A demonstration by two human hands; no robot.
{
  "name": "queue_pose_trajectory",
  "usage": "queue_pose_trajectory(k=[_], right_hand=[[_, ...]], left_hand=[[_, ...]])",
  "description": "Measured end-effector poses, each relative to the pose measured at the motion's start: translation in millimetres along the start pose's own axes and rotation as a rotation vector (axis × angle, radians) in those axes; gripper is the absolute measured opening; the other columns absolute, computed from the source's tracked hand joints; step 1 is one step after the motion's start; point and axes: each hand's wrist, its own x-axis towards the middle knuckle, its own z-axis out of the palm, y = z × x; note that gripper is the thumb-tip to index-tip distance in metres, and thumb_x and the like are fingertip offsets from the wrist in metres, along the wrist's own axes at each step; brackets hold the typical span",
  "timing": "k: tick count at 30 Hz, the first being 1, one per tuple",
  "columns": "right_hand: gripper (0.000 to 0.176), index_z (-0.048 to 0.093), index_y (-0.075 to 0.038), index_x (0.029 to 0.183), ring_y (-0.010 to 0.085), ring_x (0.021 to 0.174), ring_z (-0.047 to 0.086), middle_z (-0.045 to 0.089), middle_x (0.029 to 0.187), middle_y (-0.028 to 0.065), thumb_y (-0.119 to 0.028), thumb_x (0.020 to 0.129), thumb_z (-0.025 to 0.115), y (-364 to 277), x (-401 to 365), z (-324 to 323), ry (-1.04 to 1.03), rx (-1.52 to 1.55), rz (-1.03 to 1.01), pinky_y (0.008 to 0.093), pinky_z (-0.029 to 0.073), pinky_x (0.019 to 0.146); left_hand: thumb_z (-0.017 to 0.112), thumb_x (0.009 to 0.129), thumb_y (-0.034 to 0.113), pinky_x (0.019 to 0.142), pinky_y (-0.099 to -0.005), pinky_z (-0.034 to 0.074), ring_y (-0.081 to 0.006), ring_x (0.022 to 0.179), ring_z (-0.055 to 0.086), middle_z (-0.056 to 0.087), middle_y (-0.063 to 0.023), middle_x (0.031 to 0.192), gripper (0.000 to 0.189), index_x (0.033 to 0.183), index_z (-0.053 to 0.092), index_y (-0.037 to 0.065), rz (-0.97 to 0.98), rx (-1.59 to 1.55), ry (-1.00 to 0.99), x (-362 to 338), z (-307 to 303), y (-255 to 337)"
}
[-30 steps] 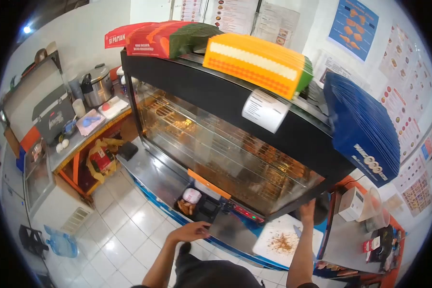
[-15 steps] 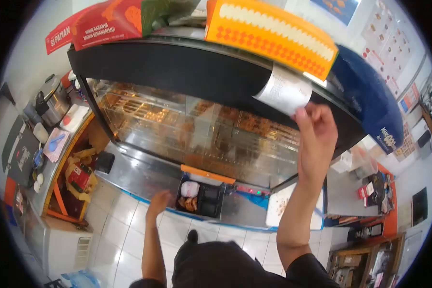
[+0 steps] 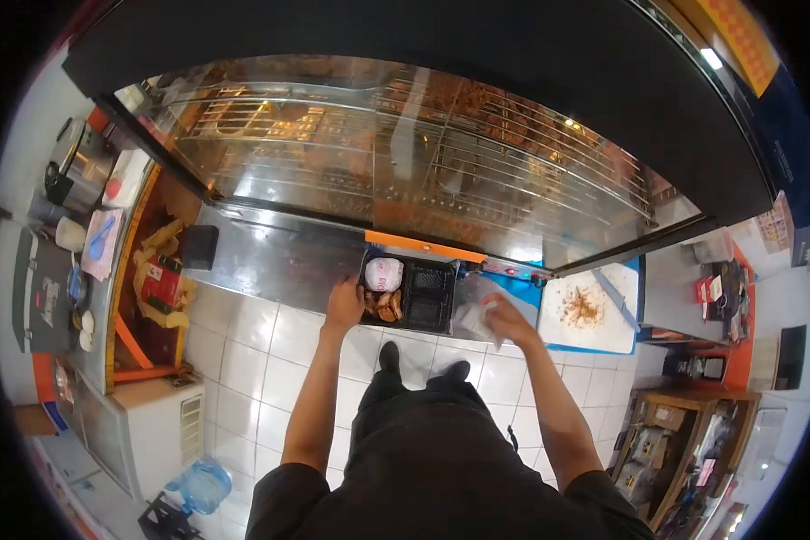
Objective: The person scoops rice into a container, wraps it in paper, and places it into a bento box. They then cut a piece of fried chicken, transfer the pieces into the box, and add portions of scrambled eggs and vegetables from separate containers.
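A black compartment meal box with its orange-edged lid raised sits on the metal counter. In its left side are a white paper-wrapped bundle and pieces of browned chicken; the right compartments look bare. My left hand is at the box's left wall, its fingers curled at the edge. Just right of the box, my right hand pinches a crumpled-looking white paper receipt, slightly blurred by motion.
A glass-fronted display warmer with wire racks of food rises behind the counter. To the right lies a white cutting board with brown crumbs and a knife. A small black container stands on the counter's left end.
My right hand has come down from the warmer's top edge to beside the box, bringing the receipt along. My left hand has moved in to the box's left wall. The view has tilted downward.
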Motion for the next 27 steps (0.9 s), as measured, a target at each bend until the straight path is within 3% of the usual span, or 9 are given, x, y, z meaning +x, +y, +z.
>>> queue_pose_trajectory(k=[1, 4, 8, 12, 14, 16, 21, 25, 27], right_hand=[[0.018, 0.063, -0.005, 0.103, 0.0278, 0.104, 0.061, 0.063, 0.103, 0.0127, -0.010, 0.086, 0.061, 54, 16, 15, -0.009, -0.191, -0.153, 0.0372, 0.049, 0.092], [0.020, 0.065, -0.001, 0.096, 0.0312, 0.092, 0.066, 0.067, 0.091, 0.0176, -0.021, 0.090, 0.064, 27, 22, 51, -0.166, -0.120, 0.068, 0.0420, 0.051, 0.084], [0.021, 0.062, 0.000, 0.092, 0.0339, 0.083, 0.068, 0.067, 0.081, 0.0190, -0.022, 0.091, 0.063, 26, 27, 78, 0.082, -0.265, -0.025, 0.0429, 0.052, 0.075], [0.016, 0.058, -0.002, 0.091, 0.0310, 0.082, 0.068, 0.065, 0.082, 0.0165, -0.013, 0.085, 0.068, 40, 13, 90, 0.136, -0.083, -0.139, 0.0406, 0.053, 0.072], [0.019, 0.058, -0.003, 0.094, 0.0304, 0.084, 0.068, 0.066, 0.086, 0.0162, -0.012, 0.083, 0.070, 35, -6, 93, 0.120, -0.083, -0.207, 0.0406, 0.052, 0.074], [0.024, 0.057, -0.003, 0.096, 0.0302, 0.089, 0.067, 0.065, 0.092, 0.0156, -0.012, 0.081, 0.073, 54, -15, 103, 0.183, -0.119, -0.295, 0.0409, 0.052, 0.078], [0.030, 0.056, -0.005, 0.100, 0.0310, 0.090, 0.065, 0.064, 0.096, 0.0134, -0.017, 0.080, 0.075, 95, -54, 85, 0.076, 0.117, -0.296, 0.0408, 0.050, 0.080], [0.036, 0.058, -0.004, 0.104, 0.0338, 0.100, 0.062, 0.063, 0.102, 0.0152, -0.022, 0.080, 0.078, 130, -133, -9, -0.001, 0.029, -0.432, 0.0416, 0.048, 0.087], [0.040, 0.058, -0.004, 0.105, 0.0349, 0.103, 0.060, 0.062, 0.105, 0.0169, -0.023, 0.078, 0.080, 176, -184, -60, 0.138, -0.005, -0.470, 0.0419, 0.048, 0.088]], left_hand=[[0.060, 0.088, 0.007, 0.082, -0.0530, 0.050, -0.0470, 0.097, 0.062, 0.062, -0.0299, 0.102, 0.026, 0.109, 0.058, -0.005, 0.020, 0.039, 0.017, 0, 5, -2], [0.061, 0.086, 0.006, 0.081, -0.0527, 0.051, -0.0470, 0.096, 0.062, 0.061, -0.0318, 0.103, 0.029, 0.110, 0.054, -0.008, 0.053, 0.075, 0.012, -2, 17, -18], [0.062, 0.084, 0.007, 0.079, -0.0495, 0.052, -0.0459, 0.090, 0.064, 0.060, -0.0307, 0.104, 0.035, 0.114, 0.051, -0.007, -0.106, -0.084, -0.117, 0, 4, -10], [0.059, 0.093, 0.018, 0.071, -0.0399, 0.052, -0.0245, 0.078, 0.064, 0.061, -0.0143, 0.095, 0.027, 0.108, 0.054, -0.003, -0.235, -0.474, -0.012, -17, 10, 4], [0.053, 0.099, 0.026, 0.074, -0.0331, 0.050, -0.0165, 0.082, 0.060, 0.057, -0.0061, 0.092, 0.026, 0.104, 0.056, 0.001, -0.445, -0.825, -0.267, -33, 12, -5], [0.049, 0.104, 0.033, 0.079, -0.0293, 0.048, -0.0143, 0.089, 0.057, 0.053, -0.0010, 0.091, 0.029, 0.102, 0.054, 0.005, -0.527, -1.164, -0.202, -56, 29, -12], [0.041, 0.108, 0.036, 0.100, -0.0350, 0.046, -0.0205, 0.114, 0.058, 0.059, -0.0088, 0.127, 0.045, 0.135, 0.052, 0.002, -0.395, -1.184, -0.254, -107, 27, 58], [0.042, 0.105, 0.046, 0.102, -0.0433, 0.047, -0.0276, 0.120, 0.057, 0.057, -0.0105, 0.129, 0.055, 0.139, 0.048, 0.004, -0.513, -1.197, -0.180, -169, 65, 78], [0.043, 0.103, 0.052, 0.101, -0.0446, 0.048, -0.0296, 0.121, 0.057, 0.057, -0.0108, 0.132, 0.060, 0.142, 0.045, 0.006, -0.482, -1.188, -0.164, -191, 82, 139]])
